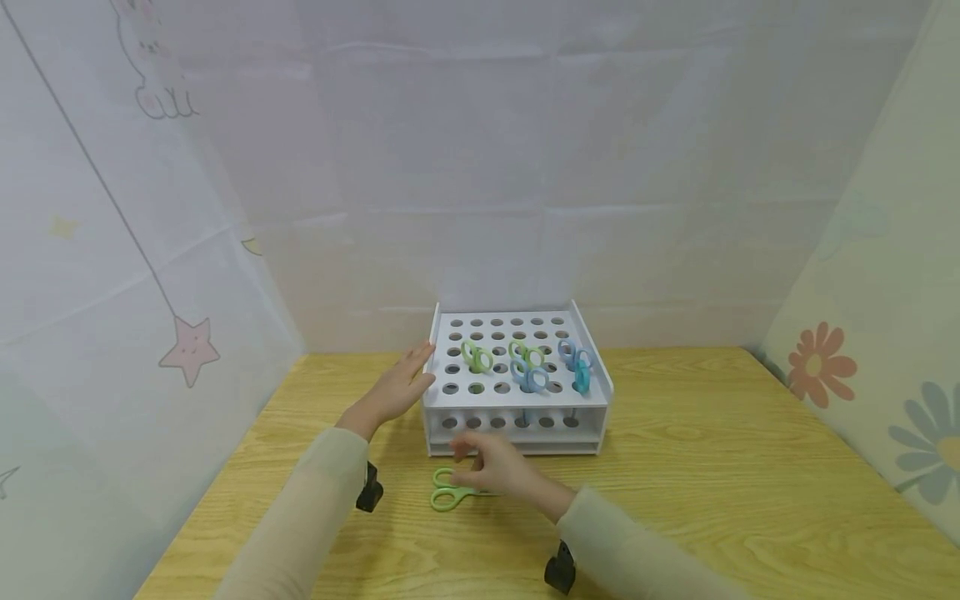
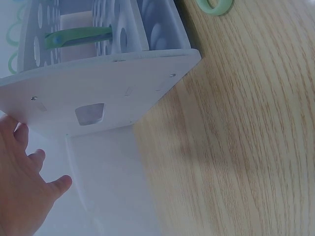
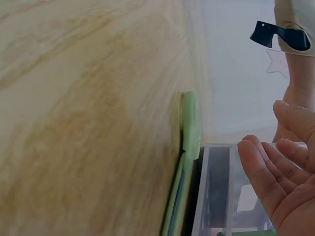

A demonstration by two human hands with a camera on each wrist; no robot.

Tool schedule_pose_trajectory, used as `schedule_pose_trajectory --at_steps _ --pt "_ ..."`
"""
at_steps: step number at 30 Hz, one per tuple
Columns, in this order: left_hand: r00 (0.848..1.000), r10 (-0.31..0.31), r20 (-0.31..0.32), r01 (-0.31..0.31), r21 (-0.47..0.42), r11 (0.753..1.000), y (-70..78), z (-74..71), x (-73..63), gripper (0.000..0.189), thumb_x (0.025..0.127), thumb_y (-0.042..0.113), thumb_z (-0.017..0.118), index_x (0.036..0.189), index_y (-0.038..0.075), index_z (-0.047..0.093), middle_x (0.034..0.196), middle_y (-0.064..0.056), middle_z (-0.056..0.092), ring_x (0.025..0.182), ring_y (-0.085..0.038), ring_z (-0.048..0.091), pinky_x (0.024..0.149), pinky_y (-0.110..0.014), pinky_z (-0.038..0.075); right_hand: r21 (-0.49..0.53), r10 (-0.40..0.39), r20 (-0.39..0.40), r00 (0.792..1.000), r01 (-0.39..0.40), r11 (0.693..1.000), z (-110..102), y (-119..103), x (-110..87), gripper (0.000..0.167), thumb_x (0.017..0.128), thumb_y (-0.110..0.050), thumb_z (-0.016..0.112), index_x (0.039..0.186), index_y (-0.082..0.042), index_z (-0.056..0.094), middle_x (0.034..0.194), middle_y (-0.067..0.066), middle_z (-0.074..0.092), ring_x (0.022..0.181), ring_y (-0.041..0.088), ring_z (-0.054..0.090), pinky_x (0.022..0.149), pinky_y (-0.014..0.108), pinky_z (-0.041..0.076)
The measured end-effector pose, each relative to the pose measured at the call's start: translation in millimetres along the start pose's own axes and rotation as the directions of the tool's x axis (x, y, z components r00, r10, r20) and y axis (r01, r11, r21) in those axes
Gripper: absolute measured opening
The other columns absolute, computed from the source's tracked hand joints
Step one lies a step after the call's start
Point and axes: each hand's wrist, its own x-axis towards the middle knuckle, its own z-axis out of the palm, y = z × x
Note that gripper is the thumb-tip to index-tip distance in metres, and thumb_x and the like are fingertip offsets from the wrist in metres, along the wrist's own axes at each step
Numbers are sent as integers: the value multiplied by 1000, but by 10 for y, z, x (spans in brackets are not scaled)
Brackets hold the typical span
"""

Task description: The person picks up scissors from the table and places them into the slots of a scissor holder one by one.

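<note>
A white rack [image 1: 465,400] with rows of round holes stands on the table. My left hand [image 1: 396,387] rests its fingertips on the rack's left side, fingers extended; in the left wrist view this hand [image 2: 24,182] touches the edge of the side panel [image 2: 54,96]. On the table in front of the rack lies a pair of green scissors [image 1: 446,498], handles to the left, blades partly hidden by my right hand [image 1: 498,467]. That hand hovers over them with loosely bent fingers and holds nothing; the right wrist view shows a gap between its fingers and the scissors [image 3: 189,128].
Several scissors stand in the rack's holes, handles up: green pairs [image 1: 477,358] toward the left and middle, blue pairs [image 1: 529,377] in the middle and right, and a teal one [image 1: 581,377] at the right. A pale cloth wall [image 1: 495,250] rises behind the wooden table [image 1: 690,450].
</note>
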Motion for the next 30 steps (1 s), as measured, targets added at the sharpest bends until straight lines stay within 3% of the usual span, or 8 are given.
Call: schedule_pose_trajectory --at_steps 16,22,30 --pt "1000 10 -4 -10 -4 1000 -3 -1 -1 55 98 28 38 147 11 22 151 -9 16 136 -33 9 106 -52 12 8 95 70 993 -96 995 203 75 -13 30 77 -17 75 101 -2 65 87 -1 62 62 8 56 54 22 49" --pt "1000 7 -3 -8 -11 1000 -8 0 4 55 98 29 38 147 11 22 151 -9 16 137 -33 8 106 -53 12 56 163 93 982 -169 984 259 80 -25 25 76 -12 75 97 -3 67 85 -1 61 53 9 55 46 24 50" --pt "1000 -4 1 4 -15 1000 -2 5 0 55 97 29 37 147 12 22 152 -5 16 137 -32 8 106 -54 12 111 172 122 977 -186 976 293 92 -38 18 76 -7 75 91 -4 67 81 0 61 56 9 57 48 25 51"
